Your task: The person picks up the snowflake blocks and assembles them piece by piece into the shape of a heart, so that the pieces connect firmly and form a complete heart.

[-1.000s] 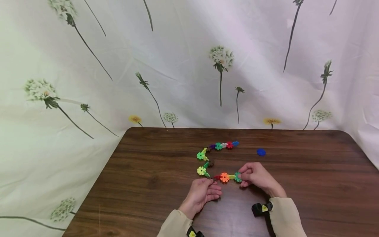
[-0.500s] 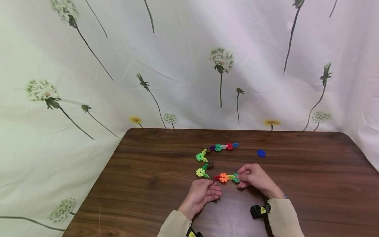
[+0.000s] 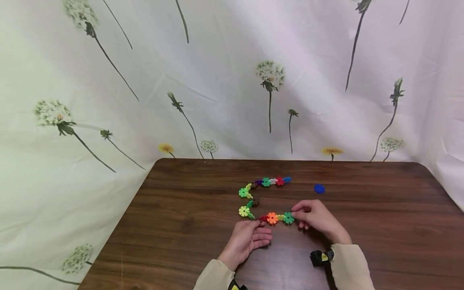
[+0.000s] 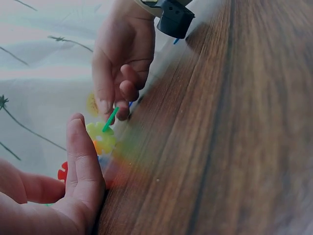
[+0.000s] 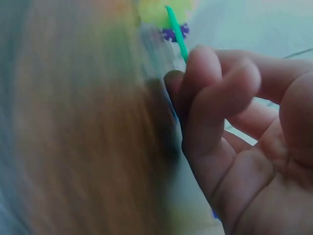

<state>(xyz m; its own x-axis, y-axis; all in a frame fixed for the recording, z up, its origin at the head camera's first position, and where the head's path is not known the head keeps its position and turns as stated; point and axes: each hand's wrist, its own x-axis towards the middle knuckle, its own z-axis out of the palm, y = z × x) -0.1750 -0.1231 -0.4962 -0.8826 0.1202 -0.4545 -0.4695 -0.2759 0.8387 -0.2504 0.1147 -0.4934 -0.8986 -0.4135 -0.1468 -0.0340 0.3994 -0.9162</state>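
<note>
A chain of colourful interlocking plastic flower discs winds over the brown table in the head view. At its near end come a red disc, an orange disc, a yellow disc and a green disc. My right hand pinches the green disc's right edge; in the left wrist view this disc appears edge-on at the fingertips. My left hand, palm turned up, pinches the chain left of the red disc with thumb and forefinger, mostly covering the piece there.
A loose blue disc lies to the right, behind my right hand. The chain's far end finishes in a blue disc. Behind the table's back edge hangs a white cloth printed with dandelions.
The chain's near end has shifted slightly left. My right fingers have slid outward to the green disc's edge, so more of it shows. My left hand stays nearly still.
</note>
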